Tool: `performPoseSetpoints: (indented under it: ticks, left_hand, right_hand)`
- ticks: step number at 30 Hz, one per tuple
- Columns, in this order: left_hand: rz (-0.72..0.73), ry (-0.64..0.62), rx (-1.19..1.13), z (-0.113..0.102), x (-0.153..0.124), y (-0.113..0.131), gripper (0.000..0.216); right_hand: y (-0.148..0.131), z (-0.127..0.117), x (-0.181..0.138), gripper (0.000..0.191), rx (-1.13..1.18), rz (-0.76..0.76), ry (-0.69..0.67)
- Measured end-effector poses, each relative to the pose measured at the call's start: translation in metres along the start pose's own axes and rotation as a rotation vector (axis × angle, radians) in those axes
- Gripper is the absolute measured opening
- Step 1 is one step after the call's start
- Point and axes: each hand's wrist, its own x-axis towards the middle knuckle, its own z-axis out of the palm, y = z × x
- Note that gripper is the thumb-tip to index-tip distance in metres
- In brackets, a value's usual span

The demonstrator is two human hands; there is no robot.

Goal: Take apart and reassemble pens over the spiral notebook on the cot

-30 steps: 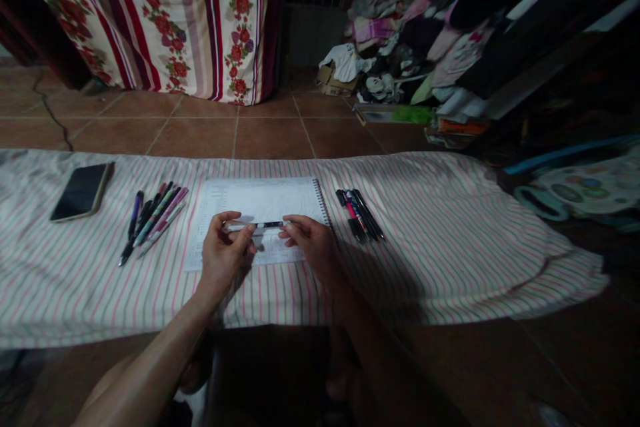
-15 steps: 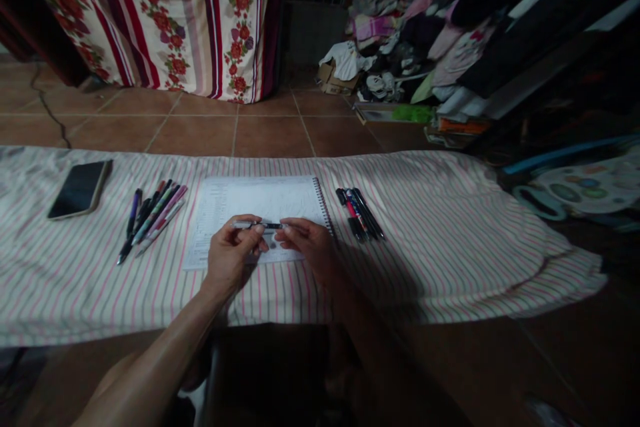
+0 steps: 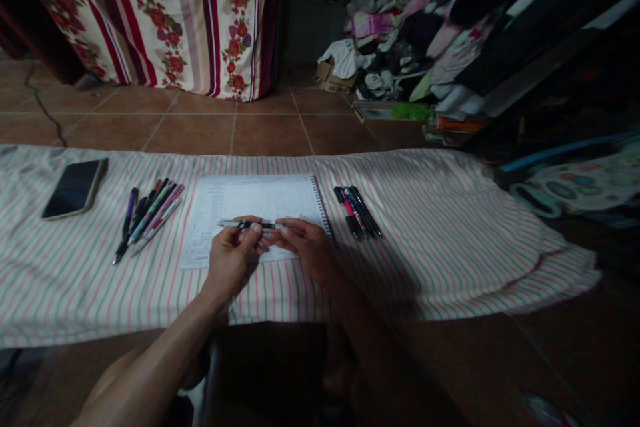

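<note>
- The left hand [image 3: 230, 260] is curled, its thumb and fingertips pinched on a pen [image 3: 236, 223] near the middle of the barrel.
- The right hand [image 3: 307, 250] is also curled, its fingertips closed on the right end of the same pen; the two hands nearly touch there.
- The pen lies level, running left to right, held just above the near half of a notebook [image 3: 260, 195]. Its pale left end sticks out past the left hand; in the dim light I cannot tell whether it has a cap on.
- The notebook lies open and flat at the middle of a striped cloth [image 3: 450, 233], with its spiral binding along the right side and faint writing on the page.
- Just right of the binding, a small bunch of dark pens [image 3: 358, 210] lies side by side on the cloth, one with red on it.
- Left of the notebook, a larger bunch of coloured pens [image 3: 150, 213] lies fanned out, all slanting the same way.
- Further left, near the far left edge of the cloth, a phone [image 3: 74, 188] lies with its dark screen up.
- Beyond the far edge of the cloth is a brown tiled floor [image 3: 270, 133].
- At the back left hangs a flowered, striped sheet [image 3: 165, 13]; at the back right sits a heap of clothes [image 3: 410, 33].
</note>
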Motion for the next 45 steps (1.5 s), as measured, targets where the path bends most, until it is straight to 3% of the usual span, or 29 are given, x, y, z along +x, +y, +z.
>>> performPoseSetpoints:
  ticks: [16,32,45]
  left_hand:
    - [0.062,0.074,0.031,0.005,-0.002,0.004,0.033]
    - [-0.051,0.136,-0.086,0.001,0.004,0.004,0.035]
    - [-0.035,0.176,-0.068,-0.008,0.011,0.005,0.032]
  right_hand:
    - [-0.011,0.002,-0.008,0.028,-0.018,0.024,0.003]
    - [-0.011,0.0,-0.006,0.028,-0.01,-0.006,0.065]
    - [-0.014,-0.003,-0.005,0.029,-0.05,-0.096,0.171]
